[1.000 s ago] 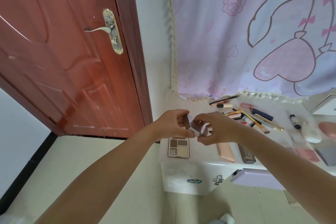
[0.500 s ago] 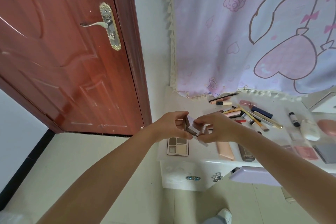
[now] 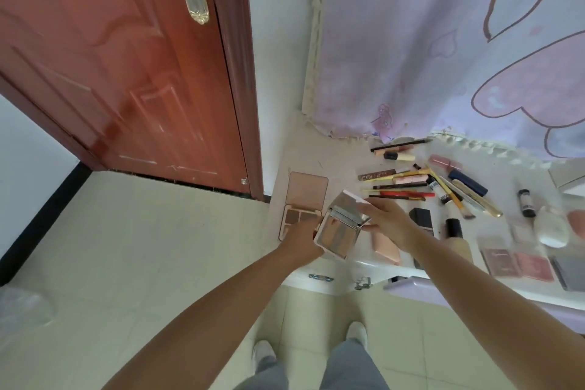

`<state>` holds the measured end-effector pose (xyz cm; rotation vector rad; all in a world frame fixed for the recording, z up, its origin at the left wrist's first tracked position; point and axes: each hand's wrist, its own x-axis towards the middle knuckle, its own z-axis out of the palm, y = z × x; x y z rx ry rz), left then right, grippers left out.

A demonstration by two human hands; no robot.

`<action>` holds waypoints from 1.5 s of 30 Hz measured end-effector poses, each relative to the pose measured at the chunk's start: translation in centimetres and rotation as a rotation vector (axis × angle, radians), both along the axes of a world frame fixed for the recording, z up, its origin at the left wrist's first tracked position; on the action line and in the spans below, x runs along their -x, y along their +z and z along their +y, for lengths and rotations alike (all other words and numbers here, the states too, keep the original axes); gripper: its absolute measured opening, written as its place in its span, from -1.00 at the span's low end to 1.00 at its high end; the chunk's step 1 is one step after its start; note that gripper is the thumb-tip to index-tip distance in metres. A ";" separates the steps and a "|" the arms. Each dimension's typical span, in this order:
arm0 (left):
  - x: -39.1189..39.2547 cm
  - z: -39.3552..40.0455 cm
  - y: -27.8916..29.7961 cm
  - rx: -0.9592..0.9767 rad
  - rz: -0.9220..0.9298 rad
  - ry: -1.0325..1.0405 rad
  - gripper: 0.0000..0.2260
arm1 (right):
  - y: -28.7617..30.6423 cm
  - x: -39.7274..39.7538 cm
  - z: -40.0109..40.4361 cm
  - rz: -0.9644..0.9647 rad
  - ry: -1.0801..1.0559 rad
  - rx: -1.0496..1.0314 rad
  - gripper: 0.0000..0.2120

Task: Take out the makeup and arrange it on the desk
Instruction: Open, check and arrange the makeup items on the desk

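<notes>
1. While the open mirrored compact (image 3: pixel 340 228) hangs just above the left front corner of the desk (image 3: pixel 493 286), both hands are on it.
2. Left hand (image 3: pixel 302 239): grips the compact's lower-left edge, fingers hidden behind the case; thumb side toward camera.
3. Right hand (image 3: pixel 387 223): fingers fairly straight, lying along the upper half of the compact at its right edge. Pressing or steadying rather than clamping, as far as the view shows; no clear pinch visible.
4. Compact lies hinged open, its 2 halves at an angle, long axis running from lower left to upper right, roughly in line with the open eyeshadow palette (image 3: pixel 302 206) just beyond the left hand.
5. Key relation: the free desk spot sits directly beneath and slightly ahead of the hands, between the open eyeshadow palette on the left and the peach case (image 3: pixel 386 245) on the right. Left hand is nearer the palette; right hand is nearer the peach case and the black bottle (image 3: pixel 454 228).
6. Judgement: step in hand is opening or laying out the compact; setting it down calls for a short lowering with the axis kept parallel to the palette.
7. Further back: pencils and brushes (image 3: pixel 421 182) in a loose cluster; pink flat cases (image 3: pixel 519 261) to the right. Much is already laid out.
</notes>
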<state>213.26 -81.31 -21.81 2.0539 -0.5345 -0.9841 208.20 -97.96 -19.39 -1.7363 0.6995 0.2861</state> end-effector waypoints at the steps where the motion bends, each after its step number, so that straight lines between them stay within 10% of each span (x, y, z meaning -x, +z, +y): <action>1: 0.3 -0.5 -0.6 -0.012 -0.012 0.029 -0.60 | -0.6 -0.3 -0.4 0.014 -0.016 -0.018 -0.76; 25: 2.9 -4.9 -5.3 -0.428 -0.212 0.184 -0.80 | -5.2 -5.1 -5.0 0.050 0.403 0.385 -0.69; 33: 4.5 -5.1 -4.1 -0.460 -0.309 0.248 -0.62 | -4.3 -2.1 -8.1 0.215 0.583 0.967 -0.60; 45: 8.0 -6.1 -2.6 -0.415 -0.368 0.380 -0.62 | -5.1 -1.5 -9.1 0.226 0.396 0.547 -0.74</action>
